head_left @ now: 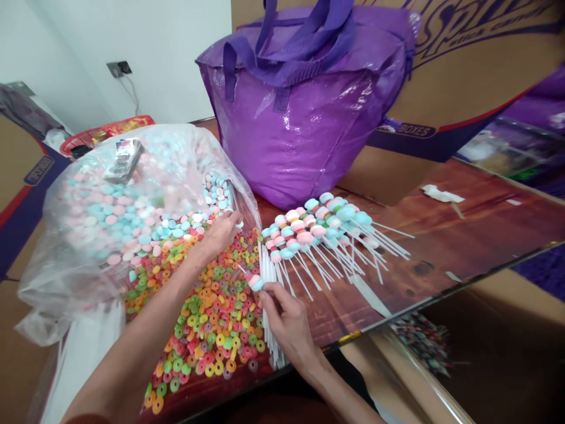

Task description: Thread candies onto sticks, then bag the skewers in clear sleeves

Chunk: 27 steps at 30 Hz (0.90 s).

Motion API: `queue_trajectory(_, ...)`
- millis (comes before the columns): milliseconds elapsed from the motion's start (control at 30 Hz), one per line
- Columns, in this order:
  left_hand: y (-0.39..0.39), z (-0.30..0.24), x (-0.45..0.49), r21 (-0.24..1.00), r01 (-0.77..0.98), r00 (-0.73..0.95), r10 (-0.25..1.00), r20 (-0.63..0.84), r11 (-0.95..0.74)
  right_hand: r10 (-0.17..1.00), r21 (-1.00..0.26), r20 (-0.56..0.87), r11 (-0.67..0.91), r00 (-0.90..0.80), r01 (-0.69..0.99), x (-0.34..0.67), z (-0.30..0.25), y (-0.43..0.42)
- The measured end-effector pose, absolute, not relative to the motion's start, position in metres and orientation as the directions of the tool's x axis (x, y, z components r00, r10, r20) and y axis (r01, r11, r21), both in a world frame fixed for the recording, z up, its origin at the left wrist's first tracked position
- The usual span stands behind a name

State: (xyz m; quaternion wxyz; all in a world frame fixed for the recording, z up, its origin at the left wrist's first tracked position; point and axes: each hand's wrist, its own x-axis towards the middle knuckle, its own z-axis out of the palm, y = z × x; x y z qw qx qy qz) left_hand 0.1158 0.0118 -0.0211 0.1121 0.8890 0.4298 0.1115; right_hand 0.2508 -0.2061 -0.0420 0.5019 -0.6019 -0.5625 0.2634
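Threading sweets onto a stick seems the step in hand: the right hand (286, 321) pinches the stick (244, 272), sweets near its tip, above loose ring sweets (212, 318). The left hand (220, 232) curls into the bag's pastel sweets (176, 227), grip unclear. Next, one sweet needs centring on the tip.

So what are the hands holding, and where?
The right hand pinches a candy stick by the bare shaft, near its loaded tip. The left hand is among the pastel candies; its grip cannot be told.
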Motion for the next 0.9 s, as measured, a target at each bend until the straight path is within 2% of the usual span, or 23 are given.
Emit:
queue_trajectory(167,-0.009,-0.015,0.11,0.554,0.706,0.408,0.893,0.19,-0.441,0.952,-0.917,0.21,0.114,0.221,0.382,0.25,-0.047,-0.207)
queue_trajectory(233,-0.021,-0.012,0.105,0.599,0.688,0.373,0.908,0.193,-0.41,0.954,-0.917,0.203,0.106,0.221,0.384,0.25,-0.048,-0.207)
queue_trajectory(333,-0.043,-0.013,0.098,0.579,0.69,0.403,0.895,0.19,-0.433,0.947,-0.921,0.209,0.106,0.245,0.374,0.251,-0.047,-0.207)
queue_trajectory(500,-0.075,-0.023,0.091,0.505,0.641,0.551,0.804,0.222,-0.578,0.933,-0.942,0.189,0.084,0.305,0.326,0.252,-0.047,-0.207)
queue_trajectory(733,-0.065,-0.017,0.095,0.596,0.652,0.462,0.869,0.176,-0.468,0.937,-0.945,0.185,0.087,0.297,0.316,0.251,-0.048,-0.208)
queue_trajectory(900,-0.057,-0.016,0.107,0.461,0.717,0.485,0.849,0.208,-0.522,0.94,-0.949,0.18,0.089,0.29,0.301,0.251,-0.048,-0.207)
